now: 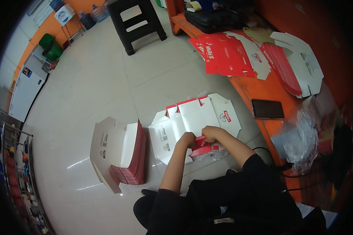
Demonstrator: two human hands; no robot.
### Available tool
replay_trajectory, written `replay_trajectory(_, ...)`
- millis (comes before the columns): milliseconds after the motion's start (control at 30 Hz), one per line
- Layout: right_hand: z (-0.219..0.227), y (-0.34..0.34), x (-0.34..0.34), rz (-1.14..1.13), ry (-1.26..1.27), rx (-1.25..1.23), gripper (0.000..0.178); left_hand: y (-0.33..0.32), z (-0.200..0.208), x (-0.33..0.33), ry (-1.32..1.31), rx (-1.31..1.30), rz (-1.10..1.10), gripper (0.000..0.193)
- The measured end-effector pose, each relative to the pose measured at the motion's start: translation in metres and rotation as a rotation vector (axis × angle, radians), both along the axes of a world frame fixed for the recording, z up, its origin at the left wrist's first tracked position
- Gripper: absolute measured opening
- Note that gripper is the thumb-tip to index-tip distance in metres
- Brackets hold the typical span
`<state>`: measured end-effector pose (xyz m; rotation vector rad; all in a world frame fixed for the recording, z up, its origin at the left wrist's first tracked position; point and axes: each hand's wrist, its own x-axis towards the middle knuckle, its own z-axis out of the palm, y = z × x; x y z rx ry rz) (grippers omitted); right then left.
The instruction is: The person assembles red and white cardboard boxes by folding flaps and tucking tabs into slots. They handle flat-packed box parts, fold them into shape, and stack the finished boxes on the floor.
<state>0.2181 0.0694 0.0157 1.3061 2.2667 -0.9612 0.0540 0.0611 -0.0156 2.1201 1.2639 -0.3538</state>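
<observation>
An unfolded cardboard box (190, 119), white inside with red edges, lies flat on the floor before me. Both my hands are at its near edge, where a red flap (202, 150) stands partly raised. My left hand (188, 139) is closed with its fingers on this flap, and my right hand (210, 133) pinches it just to the right. The fingertips are partly hidden behind the hands. Clear plastic wrap (211, 156) lies crumpled under the near edge. To the left stands a stack of nested red-and-white box blanks (131, 156), with a white panel (102, 147) spread open beside it.
Along the right runs an orange bench (245, 88) bearing red and white flat box sheets (227, 55), a dark phone (267, 109), plastic wrap (300, 143) and a black bag (210, 19). A black stool (137, 23) stands ahead; a metal rack (25, 168) is far left.
</observation>
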Motion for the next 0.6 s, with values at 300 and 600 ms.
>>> replay_trajectory(300, 0.002, -0.049, 0.011, -0.03, 0.139, 0.264, 0.016, -0.116, 0.017, -0.045, -0.152, 0.6, 0.15, 0.084)
replay_trajectory(600, -0.005, -0.061, 0.012, -0.041, 0.209, 0.414, 0.016, -0.106, -0.019, -0.035, 0.146, 0.714, -0.005, 0.022)
